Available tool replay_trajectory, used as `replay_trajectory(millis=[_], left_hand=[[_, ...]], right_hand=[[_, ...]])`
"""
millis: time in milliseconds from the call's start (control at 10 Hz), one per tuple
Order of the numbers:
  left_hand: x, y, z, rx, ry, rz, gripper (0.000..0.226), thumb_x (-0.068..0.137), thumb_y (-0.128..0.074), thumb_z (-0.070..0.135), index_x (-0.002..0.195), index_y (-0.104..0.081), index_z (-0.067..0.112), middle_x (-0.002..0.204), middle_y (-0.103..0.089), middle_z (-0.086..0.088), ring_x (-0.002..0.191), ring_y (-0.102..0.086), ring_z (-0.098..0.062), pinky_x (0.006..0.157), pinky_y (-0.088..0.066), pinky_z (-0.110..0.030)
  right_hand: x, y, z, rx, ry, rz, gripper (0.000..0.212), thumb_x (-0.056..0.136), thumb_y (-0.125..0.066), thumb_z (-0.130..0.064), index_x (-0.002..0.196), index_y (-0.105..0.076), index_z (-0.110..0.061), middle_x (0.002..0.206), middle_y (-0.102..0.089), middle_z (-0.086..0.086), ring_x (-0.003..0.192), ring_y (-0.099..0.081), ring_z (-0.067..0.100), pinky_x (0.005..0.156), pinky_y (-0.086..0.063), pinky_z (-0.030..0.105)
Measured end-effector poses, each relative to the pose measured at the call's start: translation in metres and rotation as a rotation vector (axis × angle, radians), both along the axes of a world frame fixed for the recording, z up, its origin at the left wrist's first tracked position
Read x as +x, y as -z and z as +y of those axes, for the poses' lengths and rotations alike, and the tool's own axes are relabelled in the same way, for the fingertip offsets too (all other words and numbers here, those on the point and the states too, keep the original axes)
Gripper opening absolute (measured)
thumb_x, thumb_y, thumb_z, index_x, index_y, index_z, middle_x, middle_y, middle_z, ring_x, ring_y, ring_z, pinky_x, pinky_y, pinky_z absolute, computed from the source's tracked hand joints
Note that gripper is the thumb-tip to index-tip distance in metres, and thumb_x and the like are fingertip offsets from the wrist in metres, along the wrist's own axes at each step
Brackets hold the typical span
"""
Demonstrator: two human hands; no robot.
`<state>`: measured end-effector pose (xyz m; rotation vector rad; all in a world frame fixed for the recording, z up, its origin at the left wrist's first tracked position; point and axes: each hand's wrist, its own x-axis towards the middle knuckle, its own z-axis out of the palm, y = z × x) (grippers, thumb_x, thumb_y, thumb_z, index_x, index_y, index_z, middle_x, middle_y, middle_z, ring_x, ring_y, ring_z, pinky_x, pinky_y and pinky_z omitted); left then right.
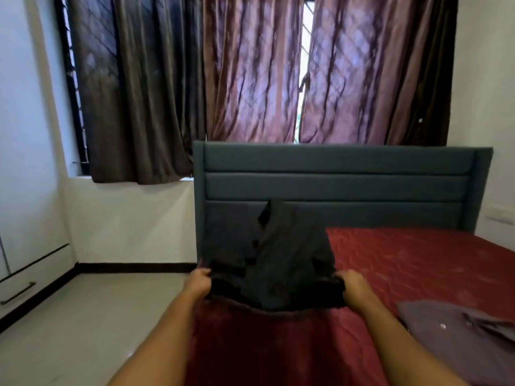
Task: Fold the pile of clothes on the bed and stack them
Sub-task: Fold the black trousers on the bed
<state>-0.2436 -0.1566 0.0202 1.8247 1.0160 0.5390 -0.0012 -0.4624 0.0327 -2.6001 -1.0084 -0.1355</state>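
Observation:
A dark grey buttoned shirt is flung up in the air over the near left part of the bed, its collar end tipped toward the headboard. My left hand grips its near edge on the left and my right hand grips the near edge on the right. Both arms reach forward over the red bedspread. A purple-grey shirt lies flat on the bed at the lower right, with a white button showing.
A dark blue padded headboard stands behind the bed. Brown and maroon curtains cover the window above it. Pale floor tiles lie to the left, beside a white wardrobe drawer with a bar handle.

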Motion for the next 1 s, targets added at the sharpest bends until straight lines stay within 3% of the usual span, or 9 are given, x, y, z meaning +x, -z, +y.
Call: replay_trajectory(millis=[100, 200, 300, 400, 500, 600, 700, 900, 1000], left_hand=[[-0.017, 0.068, -0.032, -0.117, -0.032, 0.100, 0.032, 0.091, -0.047, -0.007, 0.119, -0.062, -0.003, 0.123, -0.060, -0.020, 0.110, -0.059, -0.038, 0.095, -0.048, -0.041], [-0.041, 0.177, -0.049, -0.408, -0.121, 0.215, 0.022, 0.086, -0.061, -0.005, 0.107, -0.064, -0.012, 0.113, -0.063, -0.032, 0.098, -0.062, -0.046, 0.087, -0.051, -0.055], [-0.057, 0.229, -0.054, -0.563, -0.190, 0.216, 0.025, 0.081, -0.066, -0.004, 0.104, -0.064, -0.015, 0.105, -0.064, -0.032, 0.092, -0.063, -0.045, 0.082, -0.053, -0.057], [-0.078, 0.203, -0.089, -0.665, -0.239, 0.127, 0.014, 0.084, -0.060, -0.007, 0.095, -0.066, -0.013, 0.101, -0.064, -0.030, 0.080, -0.061, -0.039, 0.069, -0.053, -0.046], [-0.082, 0.187, -0.095, -0.666, -0.220, 0.102, 0.013, 0.087, -0.056, -0.007, 0.095, -0.065, -0.012, 0.091, -0.064, -0.025, 0.071, -0.058, -0.035, 0.058, -0.051, -0.038], [-0.091, 0.155, -0.103, -0.659, -0.204, 0.092, 0.013, 0.088, -0.055, -0.006, 0.097, -0.063, -0.010, 0.076, -0.059, -0.015, 0.061, -0.052, -0.028, 0.048, -0.043, -0.030], [-0.107, 0.136, -0.111, -0.665, -0.167, 0.130, 0.020, 0.091, -0.048, -0.007, 0.103, -0.062, -0.002, 0.081, -0.058, -0.014, 0.065, -0.051, -0.028, 0.053, -0.040, -0.030], [-0.137, 0.124, -0.127, -0.493, -0.036, 0.057, 0.036, 0.088, -0.046, -0.017, 0.116, -0.064, -0.002, 0.111, -0.061, -0.017, 0.087, -0.057, -0.026, 0.070, -0.050, -0.033], [-0.130, 0.117, -0.138, -0.228, 0.072, 0.058, 0.040, 0.079, -0.053, -0.025, 0.111, -0.066, -0.005, 0.113, -0.062, -0.020, 0.103, -0.058, -0.026, 0.095, -0.049, -0.034]], right_hand=[[-0.023, 0.052, -0.014, -0.114, 0.013, 0.133, 0.045, 0.077, -0.052, -0.002, 0.115, -0.067, -0.022, 0.119, -0.066, 0.006, 0.109, -0.062, 0.024, 0.087, -0.044, 0.027], [-0.053, 0.108, -0.034, -0.283, 0.021, 0.280, 0.042, 0.085, -0.052, -0.005, 0.122, -0.064, -0.022, 0.124, -0.064, 0.002, 0.111, -0.062, 0.018, 0.091, -0.044, 0.023], [-0.067, 0.129, -0.043, -0.300, 0.012, 0.369, 0.028, 0.089, -0.054, -0.005, 0.113, -0.065, -0.015, 0.112, -0.066, 0.000, 0.089, -0.068, 0.002, 0.075, -0.049, 0.013], [-0.097, 0.108, -0.057, -0.166, -0.031, 0.468, 0.018, 0.095, -0.049, 0.000, 0.105, -0.062, -0.009, 0.092, -0.056, -0.005, 0.041, -0.055, -0.009, 0.041, -0.038, 0.006], [-0.084, 0.113, -0.058, -0.348, -0.083, 0.374, 0.022, 0.093, -0.050, 0.002, 0.108, -0.064, -0.005, 0.095, -0.059, 0.000, 0.043, -0.056, -0.007, 0.043, -0.040, 0.008], [-0.070, 0.111, -0.065, -0.447, -0.119, 0.469, 0.040, 0.087, -0.046, 0.011, 0.108, -0.067, -0.015, 0.110, -0.065, 0.006, 0.078, -0.061, 0.009, 0.057, -0.046, 0.016], [-0.068, 0.104, -0.069, -0.468, -0.075, 0.587, 0.049, 0.085, -0.040, 0.015, 0.112, -0.066, -0.017, 0.102, -0.063, 0.005, 0.085, -0.063, 0.019, 0.048, -0.044, 0.015], [-0.085, 0.090, -0.075, -0.320, -0.016, 0.451, 0.046, 0.083, -0.044, 0.009, 0.111, -0.068, -0.017, 0.102, -0.063, 0.006, 0.065, -0.056, 0.013, 0.037, -0.040, 0.012], [-0.099, 0.083, -0.068, -0.177, -0.045, 0.374, 0.042, 0.078, -0.045, 0.008, 0.100, -0.065, -0.021, 0.099, -0.061, 0.003, 0.075, -0.058, 0.018, 0.048, -0.044, 0.015]])
